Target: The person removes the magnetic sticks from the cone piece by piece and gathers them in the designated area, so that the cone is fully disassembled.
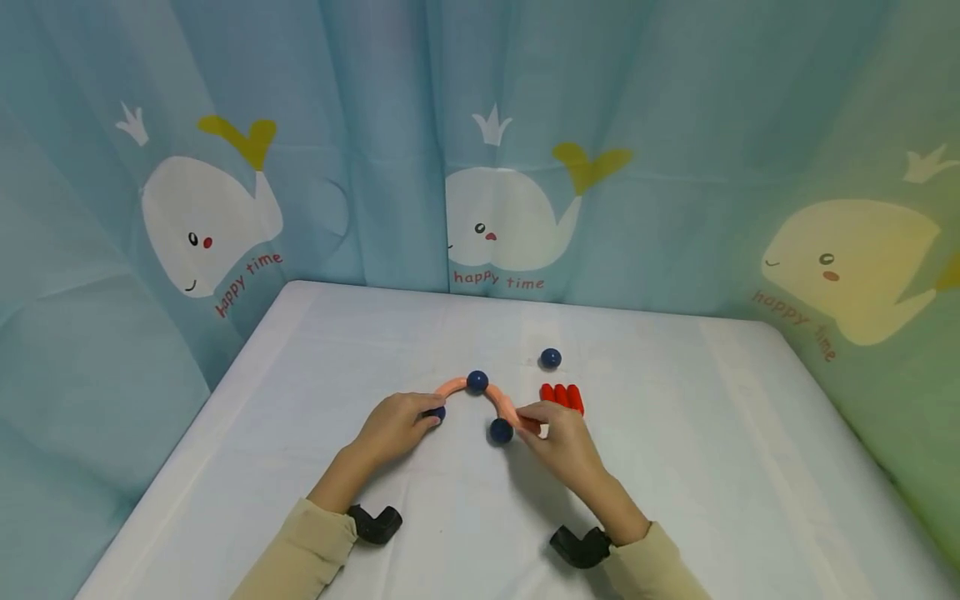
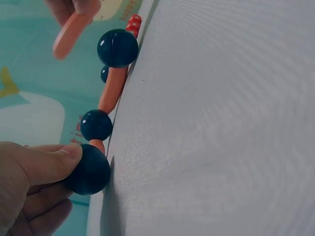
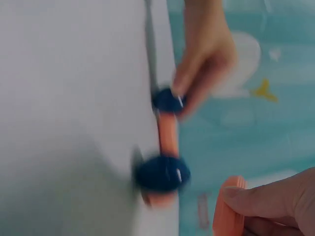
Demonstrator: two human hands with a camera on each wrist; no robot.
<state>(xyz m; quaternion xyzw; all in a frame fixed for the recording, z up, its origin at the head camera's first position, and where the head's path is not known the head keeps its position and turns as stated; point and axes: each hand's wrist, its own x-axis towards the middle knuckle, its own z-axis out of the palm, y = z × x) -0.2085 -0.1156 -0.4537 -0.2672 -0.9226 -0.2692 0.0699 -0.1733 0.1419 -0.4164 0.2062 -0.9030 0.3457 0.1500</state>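
My left hand [image 1: 392, 429] pinches a dark blue ball [image 2: 89, 172] at the left end of a curved chain on the table. The chain joins this ball by an orange curved rod [image 1: 451, 387] to a middle blue ball [image 1: 477, 382]. From there a second orange rod [image 2: 113, 91] leads to another blue ball [image 1: 501, 431] at the right end. My right hand [image 1: 562, 440] pinches a separate orange rod [image 3: 229, 206] between thumb and fingers. In the left wrist view it is held above the table, apart from the end ball.
Beyond my right hand lie three short red rods [image 1: 562, 397] side by side. A loose blue ball [image 1: 551, 358] sits behind them. The white table [image 1: 360, 333] ends at a whale-printed curtain [image 1: 390, 167] at the back and sides.
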